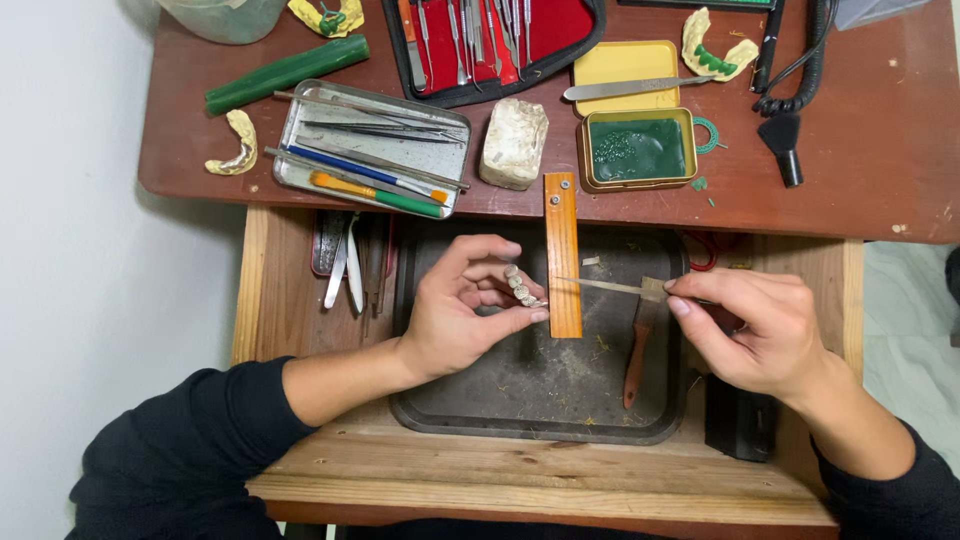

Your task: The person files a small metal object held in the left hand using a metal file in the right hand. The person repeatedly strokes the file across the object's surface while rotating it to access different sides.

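Left hand pinches row of model teeth against wooden bench peg, over dark tray. Right hand grips thin metal file. Best: brace on peg, short light strokes.

We pinch a small row of teeth in our left hand while our right hand points a thin metal tool at it, above the dark tray.

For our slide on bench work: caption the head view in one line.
Left hand holds a row of model teeth against an orange peg while right hand applies a thin metal tool.
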